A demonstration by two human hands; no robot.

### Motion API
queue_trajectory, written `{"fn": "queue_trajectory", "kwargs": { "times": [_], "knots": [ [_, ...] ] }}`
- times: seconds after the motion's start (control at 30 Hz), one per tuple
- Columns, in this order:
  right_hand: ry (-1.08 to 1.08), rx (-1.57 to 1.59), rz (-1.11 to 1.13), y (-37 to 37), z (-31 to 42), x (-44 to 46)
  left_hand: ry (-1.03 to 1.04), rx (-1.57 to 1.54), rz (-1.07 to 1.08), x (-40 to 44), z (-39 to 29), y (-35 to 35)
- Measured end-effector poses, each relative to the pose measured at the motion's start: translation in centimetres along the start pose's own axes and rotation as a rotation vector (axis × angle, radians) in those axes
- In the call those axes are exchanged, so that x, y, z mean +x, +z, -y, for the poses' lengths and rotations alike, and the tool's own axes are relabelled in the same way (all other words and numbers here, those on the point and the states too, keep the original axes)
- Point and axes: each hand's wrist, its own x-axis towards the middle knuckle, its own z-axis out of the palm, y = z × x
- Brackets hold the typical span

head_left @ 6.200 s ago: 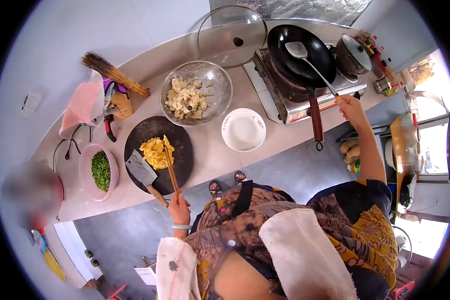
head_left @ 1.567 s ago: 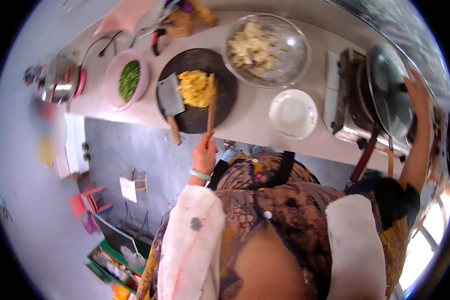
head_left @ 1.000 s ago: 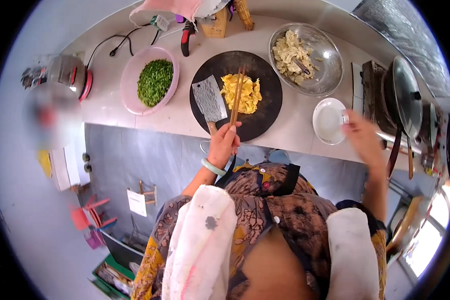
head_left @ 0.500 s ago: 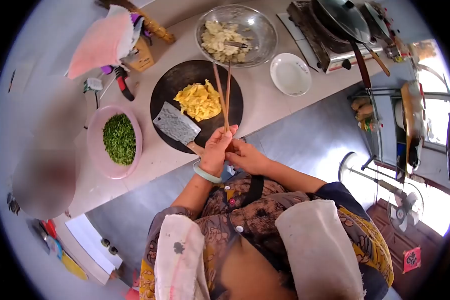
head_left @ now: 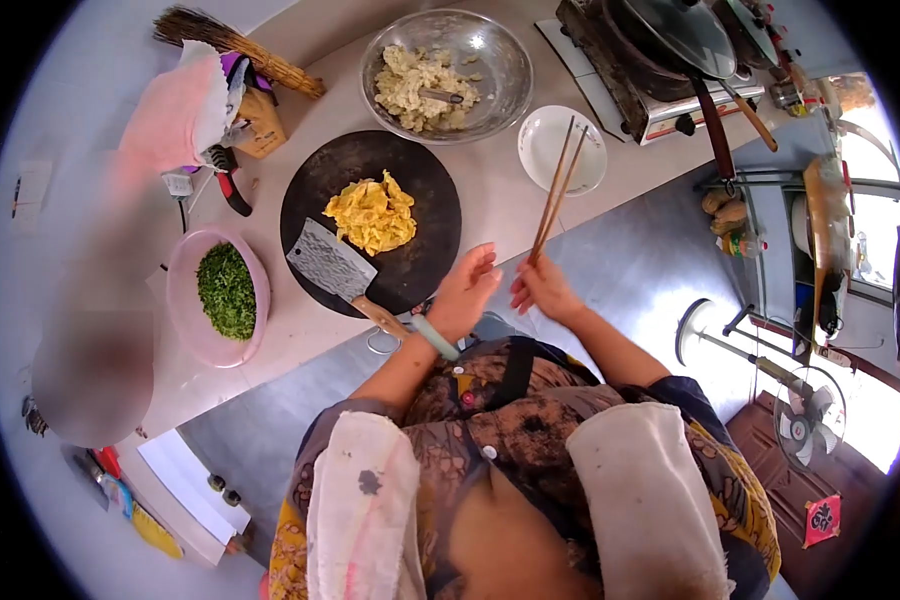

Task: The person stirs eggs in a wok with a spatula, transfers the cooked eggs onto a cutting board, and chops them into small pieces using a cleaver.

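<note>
My right hand (head_left: 548, 290) is closed around a pair of chopsticks (head_left: 558, 195), whose tips point up over a white bowl (head_left: 562, 150). Beside it, my left hand (head_left: 466, 290) has its fingers extended and holds nothing; a pale green bangle is on that wrist. A round dark cutting board (head_left: 435, 200) lies in front of me, bearing a heap of yellow scrambled egg (head_left: 372, 215). On the board's lower left rests a cleaver (head_left: 332, 258), its wooden handle jutting past the board toward my left forearm.
Behind the board stands a steel basin (head_left: 510, 75) with a pale crumbly mixture and a utensil. A pink basin (head_left: 182, 300) of chopped greens sits at left. At back right is a gas stove (head_left: 675, 120) with a lidded pan; a fan (head_left: 798, 425) stands on the floor.
My hands have separated. The chopsticks, earlier at both hands over the board, have swung right in my right hand. My left hand has opened, and the view has shifted slightly.
</note>
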Motion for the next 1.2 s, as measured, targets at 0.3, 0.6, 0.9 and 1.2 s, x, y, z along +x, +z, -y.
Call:
{"fn": "queue_trajectory", "kwargs": {
  "times": [0.3,0.6,0.9,1.2],
  "knots": [
    [0.176,-0.214,-0.159,-10.6,3.4,7.9,-0.084,0.058,-0.61,-8.4,0.4,-11.7],
    [0.269,-0.19,-0.105,-12.4,4.3,9.8,-0.504,-0.141,-0.859,-10.4,6.6,-9.5],
    [0.249,-0.265,-0.128,-12.1,4.9,8.9,-0.55,-0.302,-0.618,-9.3,7.8,-10.4],
    [0.08,-0.768,-0.055,-10.4,5.6,2.7,-0.336,-0.447,-0.45,-11.1,4.9,-9.8]
  ]
}}
